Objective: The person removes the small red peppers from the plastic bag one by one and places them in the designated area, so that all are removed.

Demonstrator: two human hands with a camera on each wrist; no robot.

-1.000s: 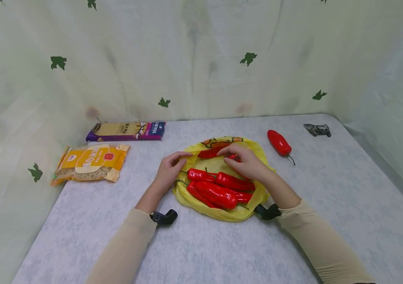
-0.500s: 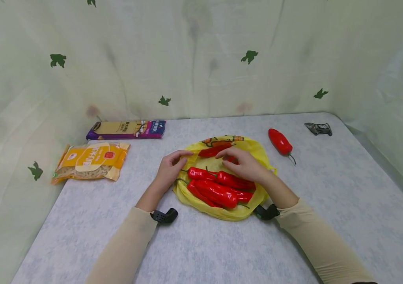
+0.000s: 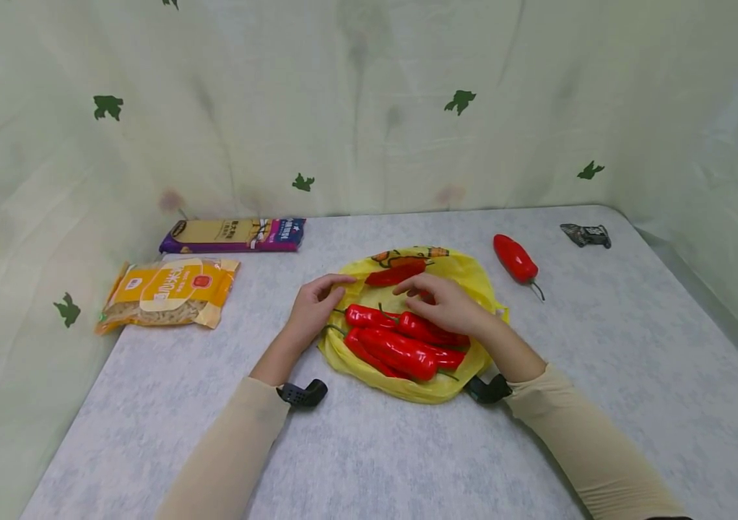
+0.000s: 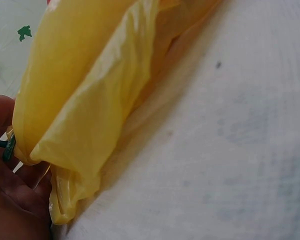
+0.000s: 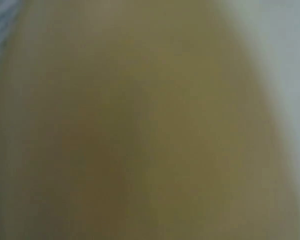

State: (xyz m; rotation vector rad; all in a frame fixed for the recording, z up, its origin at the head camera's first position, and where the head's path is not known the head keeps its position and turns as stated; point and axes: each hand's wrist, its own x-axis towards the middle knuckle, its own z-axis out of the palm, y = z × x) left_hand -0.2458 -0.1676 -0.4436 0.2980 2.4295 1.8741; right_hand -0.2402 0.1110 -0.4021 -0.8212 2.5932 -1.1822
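A yellow plastic bag (image 3: 421,393) lies spread on the table with several glossy red peppers (image 3: 401,354) in it. My left hand (image 3: 309,309) grips the bag's left edge; in the left wrist view the yellow film (image 4: 85,90) runs in between its fingers, beside a green stem (image 4: 9,147). My right hand (image 3: 443,303) hovers over the bag's right half, fingers loosely bent. Part of a red pepper shows under those fingers. Another red pepper (image 3: 396,273) lies at the bag's back, just beyond the fingertips. The right wrist view is a yellowish-brown blur.
One red pepper (image 3: 515,258) lies outside the bag, at the back right. Farther right is a small dark packet (image 3: 586,235). On the left are an orange food packet (image 3: 170,292) and a long purple-and-tan packet (image 3: 232,236). A pale curtain (image 3: 369,108) surrounds the table.
My right hand has drawn slightly back from the rear pepper, so more of that pepper shows. The left hand keeps its place at the bag's edge. The view shifts a little.
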